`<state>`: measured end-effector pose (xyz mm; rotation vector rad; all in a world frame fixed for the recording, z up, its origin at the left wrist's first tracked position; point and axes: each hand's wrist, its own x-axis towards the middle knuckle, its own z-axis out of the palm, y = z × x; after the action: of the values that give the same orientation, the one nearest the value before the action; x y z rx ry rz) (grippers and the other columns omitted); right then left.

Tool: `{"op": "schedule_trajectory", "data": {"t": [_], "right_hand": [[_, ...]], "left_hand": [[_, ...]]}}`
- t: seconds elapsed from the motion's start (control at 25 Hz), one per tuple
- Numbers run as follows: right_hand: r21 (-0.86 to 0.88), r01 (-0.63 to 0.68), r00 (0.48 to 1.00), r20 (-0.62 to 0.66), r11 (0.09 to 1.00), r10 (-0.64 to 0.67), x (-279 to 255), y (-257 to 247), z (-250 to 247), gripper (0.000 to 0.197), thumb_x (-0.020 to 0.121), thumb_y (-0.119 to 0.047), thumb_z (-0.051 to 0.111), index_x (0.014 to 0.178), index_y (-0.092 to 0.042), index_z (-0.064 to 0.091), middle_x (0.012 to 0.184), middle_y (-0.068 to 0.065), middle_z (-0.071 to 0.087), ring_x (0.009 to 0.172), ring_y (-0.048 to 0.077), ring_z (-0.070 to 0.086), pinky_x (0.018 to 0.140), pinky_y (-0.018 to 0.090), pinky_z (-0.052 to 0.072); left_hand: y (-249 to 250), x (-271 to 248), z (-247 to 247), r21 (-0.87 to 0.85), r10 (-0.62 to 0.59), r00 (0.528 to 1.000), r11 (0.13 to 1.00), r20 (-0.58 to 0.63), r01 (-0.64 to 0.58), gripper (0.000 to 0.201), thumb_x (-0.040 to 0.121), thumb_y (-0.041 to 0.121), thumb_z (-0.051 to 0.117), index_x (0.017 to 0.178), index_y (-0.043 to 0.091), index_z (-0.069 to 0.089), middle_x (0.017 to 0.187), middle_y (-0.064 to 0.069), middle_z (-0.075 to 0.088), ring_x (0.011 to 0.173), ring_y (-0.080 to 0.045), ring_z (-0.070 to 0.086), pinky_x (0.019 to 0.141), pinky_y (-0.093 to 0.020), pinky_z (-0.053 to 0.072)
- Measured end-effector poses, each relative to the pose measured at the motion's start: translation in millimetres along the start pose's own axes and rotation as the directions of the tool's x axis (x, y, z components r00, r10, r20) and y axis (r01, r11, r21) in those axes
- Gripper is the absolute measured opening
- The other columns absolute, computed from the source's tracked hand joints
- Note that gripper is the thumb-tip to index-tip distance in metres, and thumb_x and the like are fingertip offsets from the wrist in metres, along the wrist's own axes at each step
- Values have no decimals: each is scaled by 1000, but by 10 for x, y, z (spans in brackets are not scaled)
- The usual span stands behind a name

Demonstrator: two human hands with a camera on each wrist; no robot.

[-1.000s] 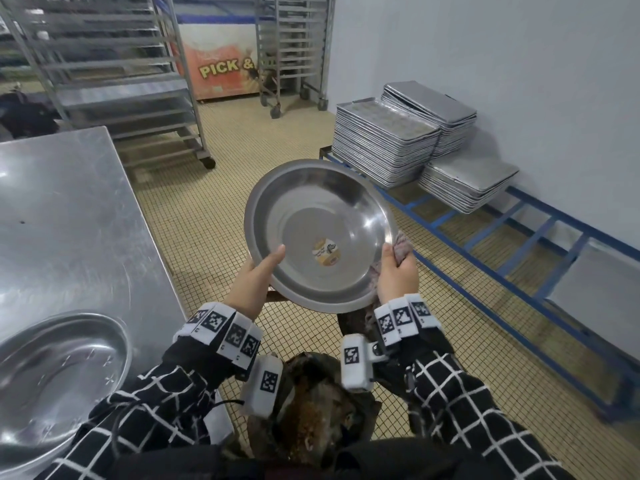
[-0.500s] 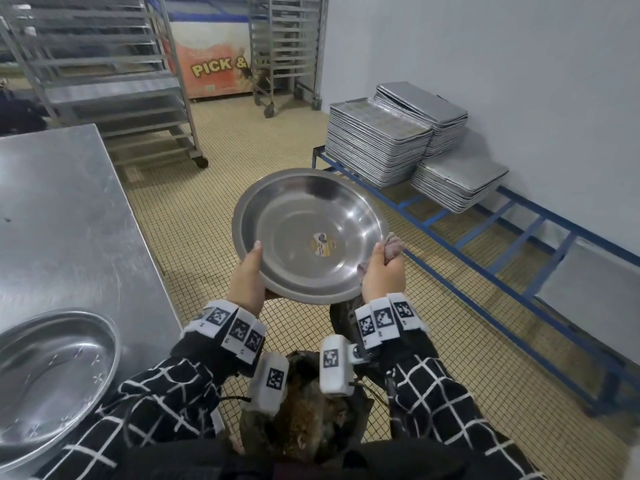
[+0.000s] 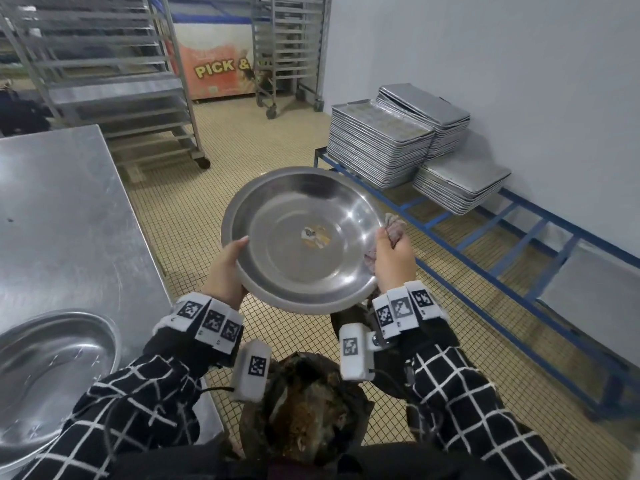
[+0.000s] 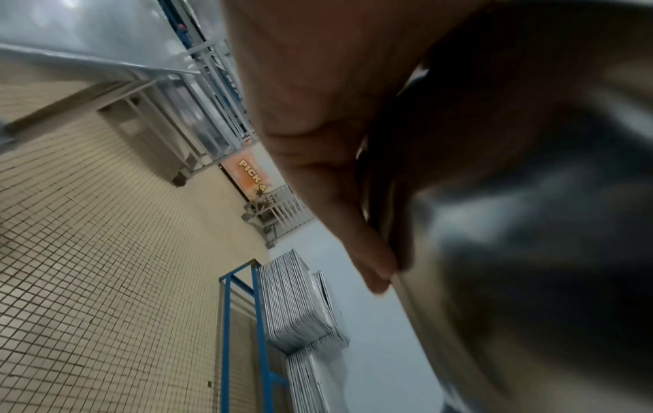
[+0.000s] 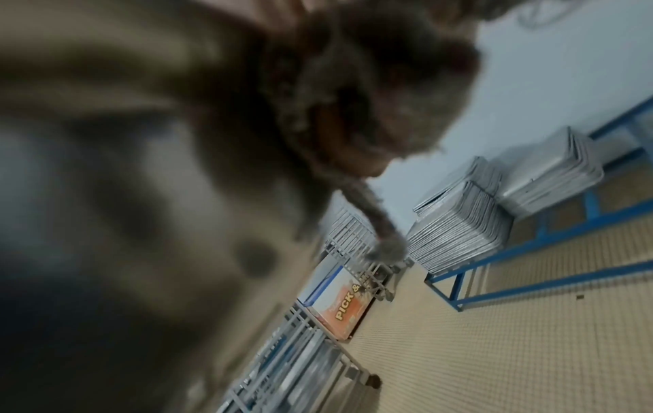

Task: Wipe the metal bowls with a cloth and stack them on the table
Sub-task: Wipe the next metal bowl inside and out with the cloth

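While the left hand (image 3: 227, 271) grips the metal bowl's (image 3: 304, 237) rim, the right hand (image 3: 393, 263) pinches a bunched cloth (image 3: 393, 228) against its opposite edge.

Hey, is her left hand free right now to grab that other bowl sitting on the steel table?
Probably not yet. The left hand grips the rim of the held bowl, while the right hand holds the cloth against it. The bowl on the table lies open with nothing covering it.
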<state>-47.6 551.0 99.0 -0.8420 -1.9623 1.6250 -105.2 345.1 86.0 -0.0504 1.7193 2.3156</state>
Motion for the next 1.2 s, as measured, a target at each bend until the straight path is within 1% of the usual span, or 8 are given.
{"op": "schedule_trajectory", "data": {"t": [0.12,0.24,0.4,0.64,0.8,0.96,1.08,1.2], "right_hand": [[109,16,992,-128,994,-2,-150,-9,120,9,98,-29,45,102,-22,41,84,-15,50,70,-3,52,54,12,39],[106,32,992,-123,994,-19,-119,-26,58,24,97,-31,47,116,-16,48,98,-12,55,87,7,57,70,16,46],[-14,19,994,112,1000,-17,100,-82,-188,35,95,-35,51,127,-20,52,114,-5,62,104,15,61,92,35,50],[123,6,997,-76,992,4,-99,-101,72,25,99,-32,43,118,-16,47,98,-7,57,83,7,60,49,7,43],[221,22,988,-157,975,13,-161,-85,194,17,98,-28,46,113,-19,46,94,-13,55,83,5,60,59,11,48],[110,-18,1000,-1,994,19,48,-92,-19,33,97,-32,48,126,-16,49,114,-4,60,98,12,62,71,19,51],[-2,20,991,132,1000,-20,142,-143,-133,35,96,-37,51,126,-21,52,111,-6,62,100,13,62,79,25,52],[63,38,999,31,997,-40,61,-143,-6,32,98,-32,46,127,-19,47,108,-9,56,95,9,58,68,14,44]], "left_hand": [[-115,-97,201,96,7,1000,995,-20,-5,27,99,29,41,92,12,60,82,-6,68,80,-22,64,76,-33,52],[-65,-88,193,105,8,980,994,200,-30,29,95,36,46,107,13,59,93,-5,72,91,-26,66,76,-32,54],[139,8,-4,-276,111,941,961,320,-19,41,98,39,34,114,15,63,101,-7,69,90,-23,67,76,-37,57],[-11,34,110,-118,-9,996,993,93,20,29,99,31,39,107,13,60,88,-4,72,79,-17,69,75,-35,54],[-140,-48,256,74,-106,967,993,231,91,27,95,23,50,114,4,53,106,-14,66,88,-21,69,81,-36,52],[99,50,40,-41,14,920,999,391,2,59,78,52,63,122,13,57,109,-10,68,95,-24,66,78,-39,57],[274,67,-65,-145,74,963,989,258,-37,36,98,36,38,109,15,64,90,-4,72,82,-20,69,74,-37,56],[190,48,40,-121,25,997,993,80,-15,27,99,32,40,101,16,62,78,0,73,73,-16,69,76,-35,52]]}}
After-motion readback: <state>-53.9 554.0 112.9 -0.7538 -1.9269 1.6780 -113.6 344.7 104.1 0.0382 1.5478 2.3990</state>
